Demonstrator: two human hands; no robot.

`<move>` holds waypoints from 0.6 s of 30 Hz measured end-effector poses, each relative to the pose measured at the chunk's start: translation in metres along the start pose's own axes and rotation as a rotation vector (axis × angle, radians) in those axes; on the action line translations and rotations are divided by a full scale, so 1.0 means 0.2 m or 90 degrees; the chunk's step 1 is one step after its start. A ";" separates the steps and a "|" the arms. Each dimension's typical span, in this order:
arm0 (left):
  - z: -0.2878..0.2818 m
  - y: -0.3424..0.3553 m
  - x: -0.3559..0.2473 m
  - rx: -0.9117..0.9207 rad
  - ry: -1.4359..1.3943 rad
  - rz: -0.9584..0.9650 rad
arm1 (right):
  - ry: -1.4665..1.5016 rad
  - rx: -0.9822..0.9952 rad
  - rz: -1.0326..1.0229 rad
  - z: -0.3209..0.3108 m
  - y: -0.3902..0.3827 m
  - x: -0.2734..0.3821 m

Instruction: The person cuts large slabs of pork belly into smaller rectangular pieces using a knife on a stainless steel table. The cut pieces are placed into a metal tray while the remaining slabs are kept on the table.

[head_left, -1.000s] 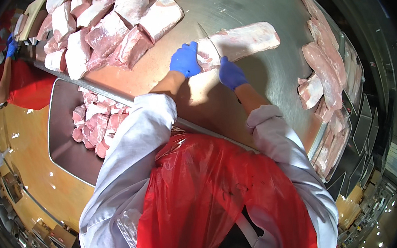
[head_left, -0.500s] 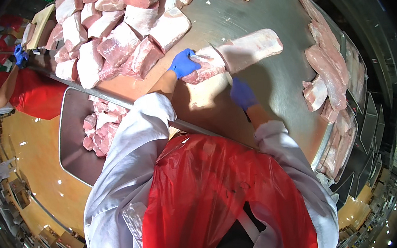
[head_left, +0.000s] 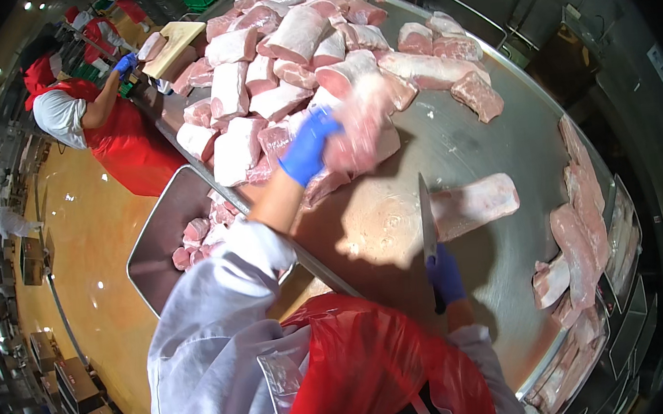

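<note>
My left hand (head_left: 308, 145), in a blue glove, grips a cut piece of pork (head_left: 360, 128) and holds it up in front of the pile of pork pieces (head_left: 279, 99). Motion smears that piece. In my right hand (head_left: 445, 273), also gloved in blue, is a knife (head_left: 426, 215), its long blade pointing away from me. Just right of the blade, a longer pork loin piece (head_left: 479, 204) lies flat on the metal table (head_left: 453, 139), pale fat side up.
Left of the table edge stands a metal tub (head_left: 153, 264) with small meat chunks. Long pork strips (head_left: 578, 239) lie along the right edge. A co-worker in a red apron (head_left: 130, 150) stands at far left by a cutting board (head_left: 173, 51).
My left hand has lifted the cut piece off the table and carried it away toward the pile. The knife now shows beside the loin piece left on the table. My view has shifted.
</note>
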State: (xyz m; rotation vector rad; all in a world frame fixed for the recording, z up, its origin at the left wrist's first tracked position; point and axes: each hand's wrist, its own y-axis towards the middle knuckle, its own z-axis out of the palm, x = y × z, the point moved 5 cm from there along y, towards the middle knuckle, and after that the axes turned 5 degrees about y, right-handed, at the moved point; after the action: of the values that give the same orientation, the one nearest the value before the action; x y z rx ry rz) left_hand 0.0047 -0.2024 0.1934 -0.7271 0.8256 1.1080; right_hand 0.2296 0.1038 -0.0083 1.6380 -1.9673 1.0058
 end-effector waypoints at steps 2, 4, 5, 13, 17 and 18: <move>-0.20 0.36 -0.30 0.012 0.052 0.053 | 0.073 -0.032 0.026 -0.04 -0.11 -0.08; -0.18 0.61 -0.66 -0.107 0.075 0.159 | 0.152 -0.056 0.077 -0.14 -0.23 -0.06; -0.44 0.85 -0.88 -0.098 0.074 0.237 | 0.170 -0.031 0.107 -0.16 -0.24 -0.02; -0.66 1.51 -1.60 -0.444 0.599 0.394 | 0.132 -0.159 0.252 -0.32 -0.54 -0.25; -0.05 1.34 -0.35 0.037 0.871 0.458 | 0.116 -0.260 0.218 -0.49 -0.54 -0.31; 0.27 1.00 0.06 0.015 0.818 0.333 | 0.026 -0.272 0.219 -0.52 -0.49 -0.38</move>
State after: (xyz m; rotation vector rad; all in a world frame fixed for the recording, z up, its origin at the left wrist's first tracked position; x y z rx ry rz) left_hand -0.1716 -0.0950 0.1912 -1.2520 2.2013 0.9936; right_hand 0.3271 0.2256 0.0355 1.0670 -2.2888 0.6542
